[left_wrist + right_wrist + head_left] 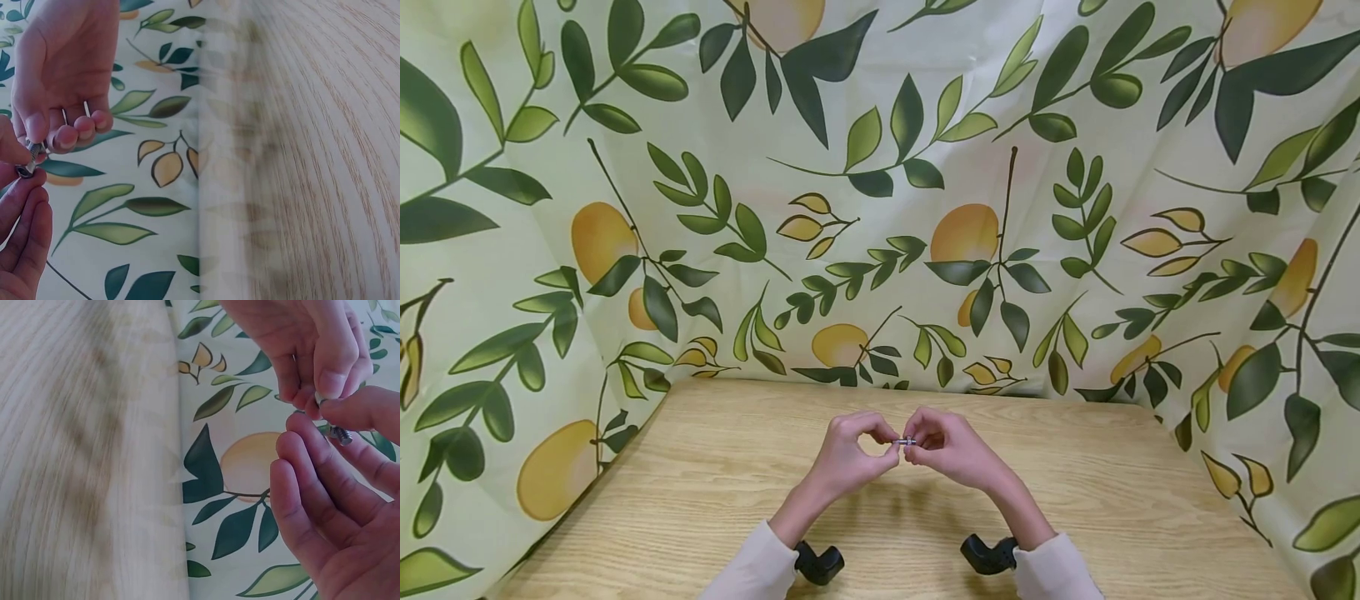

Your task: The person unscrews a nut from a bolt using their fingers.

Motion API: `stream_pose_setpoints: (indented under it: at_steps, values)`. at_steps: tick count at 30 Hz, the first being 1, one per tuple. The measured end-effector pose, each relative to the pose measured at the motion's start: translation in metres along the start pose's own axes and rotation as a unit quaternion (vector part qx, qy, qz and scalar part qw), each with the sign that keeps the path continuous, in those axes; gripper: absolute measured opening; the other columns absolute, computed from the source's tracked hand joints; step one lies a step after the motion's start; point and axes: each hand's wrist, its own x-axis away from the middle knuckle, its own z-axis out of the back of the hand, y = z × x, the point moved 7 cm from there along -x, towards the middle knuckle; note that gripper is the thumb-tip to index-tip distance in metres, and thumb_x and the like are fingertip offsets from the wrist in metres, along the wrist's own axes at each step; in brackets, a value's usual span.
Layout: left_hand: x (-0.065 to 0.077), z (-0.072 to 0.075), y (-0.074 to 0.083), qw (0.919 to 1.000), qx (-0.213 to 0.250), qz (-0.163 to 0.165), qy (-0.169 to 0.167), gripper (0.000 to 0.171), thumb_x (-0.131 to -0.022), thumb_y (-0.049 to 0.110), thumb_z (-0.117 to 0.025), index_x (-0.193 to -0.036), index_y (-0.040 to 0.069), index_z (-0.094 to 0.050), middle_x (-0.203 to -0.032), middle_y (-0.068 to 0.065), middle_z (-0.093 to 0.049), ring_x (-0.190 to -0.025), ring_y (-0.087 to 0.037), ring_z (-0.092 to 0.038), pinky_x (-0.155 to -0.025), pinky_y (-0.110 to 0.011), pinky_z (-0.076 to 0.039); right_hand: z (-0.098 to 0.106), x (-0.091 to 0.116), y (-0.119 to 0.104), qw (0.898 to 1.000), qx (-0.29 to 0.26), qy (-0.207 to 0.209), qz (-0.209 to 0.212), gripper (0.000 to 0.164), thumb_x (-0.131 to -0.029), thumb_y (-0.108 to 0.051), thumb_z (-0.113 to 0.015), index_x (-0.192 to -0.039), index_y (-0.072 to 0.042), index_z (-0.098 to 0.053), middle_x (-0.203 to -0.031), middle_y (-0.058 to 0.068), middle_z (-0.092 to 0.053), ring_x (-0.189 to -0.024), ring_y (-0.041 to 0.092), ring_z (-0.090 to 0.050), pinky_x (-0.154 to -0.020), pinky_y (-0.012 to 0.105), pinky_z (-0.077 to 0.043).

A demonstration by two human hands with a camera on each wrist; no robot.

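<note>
Between the two hands, above the tabletop, is a small silvery metal bolt (903, 442), held roughly level. My left hand (848, 454) pinches its head end between thumb and fingertips; the bolt head (25, 170) shows in the left wrist view. My right hand (957, 448) pinches the threaded part with thumb and index finger, where a wider ring, apparently a nut (910, 442), sits. In the right wrist view the threaded tip (342, 435) sticks out past the right fingers. Fingertips partly cover the ring and shaft.
The hands are over a light wood-grain table (737, 492). A cloth (880, 225) printed with leaves and orange fruit hangs behind and along both sides. Black wrist-worn devices (820, 563) sit at both cuffs, near the table's front.
</note>
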Motion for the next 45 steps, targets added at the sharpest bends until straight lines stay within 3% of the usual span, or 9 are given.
stream_pose_setpoints:
  at_steps: [6, 12, 17, 21, 24, 28, 33, 40, 45]
  values:
    - [0.0004, -0.0013, -0.0009, 1.0000, 0.008, 0.000, -0.005, 0.016, -0.074, -0.002, -0.077, -0.078, 0.014, -0.073, -0.075, 0.003, -0.073, -0.070, -0.012, -0.066, -0.066, -0.031, -0.059, -0.0021, -0.0006, -0.0019, 1.000, -0.008, 0.000, 0.010, 0.017, -0.091, -0.005, -0.074, -0.102, -0.005, -0.061, -0.086, 0.011, -0.073, -0.075, 0.010, -0.066, -0.066, 0.023, -0.055]
    - [0.0014, -0.0017, -0.0018, 1.0000, 0.005, -0.004, -0.001, 0.018, -0.074, -0.003, -0.077, -0.077, 0.014, -0.073, -0.075, 0.004, -0.073, -0.069, -0.014, -0.066, -0.067, -0.023, -0.057, -0.0021, -0.0001, -0.0002, 1.000, -0.018, -0.013, -0.013, 0.022, -0.097, -0.019, -0.070, -0.112, -0.004, -0.065, -0.086, 0.009, -0.074, -0.075, 0.017, -0.069, -0.069, 0.029, -0.059]
    - [0.0014, -0.0012, -0.0022, 1.0000, 0.001, 0.006, 0.001, 0.018, -0.075, -0.002, -0.078, -0.077, 0.015, -0.073, -0.074, 0.005, -0.072, -0.070, -0.011, -0.065, -0.068, -0.021, -0.056, -0.0034, -0.0007, 0.0015, 0.999, -0.013, -0.027, -0.017, 0.023, -0.102, -0.022, -0.063, -0.106, 0.000, -0.070, -0.088, 0.008, -0.074, -0.077, 0.022, -0.071, -0.073, 0.033, -0.062]
    - [0.0019, -0.0006, -0.0020, 0.9999, 0.001, 0.012, 0.001, 0.019, -0.075, -0.002, -0.078, -0.077, 0.016, -0.073, -0.074, 0.005, -0.073, -0.071, -0.006, -0.063, -0.068, -0.021, -0.055, -0.0027, 0.0003, 0.0011, 1.000, -0.013, -0.021, -0.012, 0.012, -0.099, -0.015, -0.065, -0.103, -0.005, -0.070, -0.087, 0.008, -0.073, -0.079, 0.026, -0.070, -0.071, 0.033, -0.061]
    - [0.0022, -0.0007, -0.0014, 0.9999, 0.001, 0.010, -0.001, 0.019, -0.075, -0.002, -0.078, -0.077, 0.015, -0.073, -0.075, 0.005, -0.073, -0.071, -0.009, -0.064, -0.068, -0.021, -0.056, -0.0024, 0.0007, 0.0003, 1.000, -0.008, -0.015, -0.008, 0.007, -0.096, -0.012, -0.067, -0.102, -0.009, -0.067, -0.087, 0.007, -0.072, -0.078, 0.021, -0.068, -0.070, 0.030, -0.059]
    - [0.0015, -0.0005, -0.0008, 1.0000, 0.001, 0.006, 0.002, 0.018, -0.074, -0.002, -0.078, -0.077, 0.015, -0.072, -0.075, 0.004, -0.073, -0.070, -0.015, -0.066, -0.068, -0.021, -0.055, -0.0020, 0.0003, -0.0007, 1.000, 0.000, -0.006, -0.005, 0.011, -0.093, -0.010, -0.071, -0.102, -0.009, -0.064, -0.087, 0.006, -0.071, -0.076, 0.014, -0.066, -0.067, 0.025, -0.056]
    - [0.0009, 0.0004, -0.0011, 0.9999, -0.003, 0.009, 0.005, 0.018, -0.074, -0.002, -0.078, -0.077, 0.015, -0.073, -0.075, 0.005, -0.073, -0.070, -0.011, -0.065, -0.068, -0.020, -0.055, -0.0008, 0.0006, 0.0011, 1.000, -0.003, -0.004, -0.014, 0.021, -0.093, -0.011, -0.074, -0.109, -0.004, -0.063, -0.087, 0.009, -0.073, -0.075, 0.016, -0.066, -0.064, 0.024, -0.053]
    - [0.0021, -0.0004, -0.0034, 0.9999, -0.004, 0.008, 0.005, 0.019, -0.075, -0.002, -0.078, -0.077, 0.016, -0.073, -0.075, 0.006, -0.074, -0.071, -0.003, -0.063, -0.068, -0.020, -0.056, -0.0008, 0.0005, 0.0033, 0.999, -0.005, -0.023, -0.024, 0.024, -0.102, -0.026, -0.064, -0.107, -0.003, -0.071, -0.087, 0.009, -0.075, -0.076, 0.014, -0.070, -0.076, 0.046, -0.062]
    - [0.0021, -0.0010, -0.0034, 1.0000, -0.005, 0.003, 0.005, 0.019, -0.075, -0.002, -0.078, -0.078, 0.016, -0.073, -0.075, 0.006, -0.074, -0.071, -0.004, -0.064, -0.067, -0.020, -0.055, -0.0009, 0.0002, 0.0023, 1.000, 0.000, -0.023, -0.014, 0.017, -0.102, -0.021, -0.063, -0.103, -0.006, -0.071, -0.086, 0.008, -0.074, -0.078, 0.022, -0.071, -0.075, 0.040, -0.062]
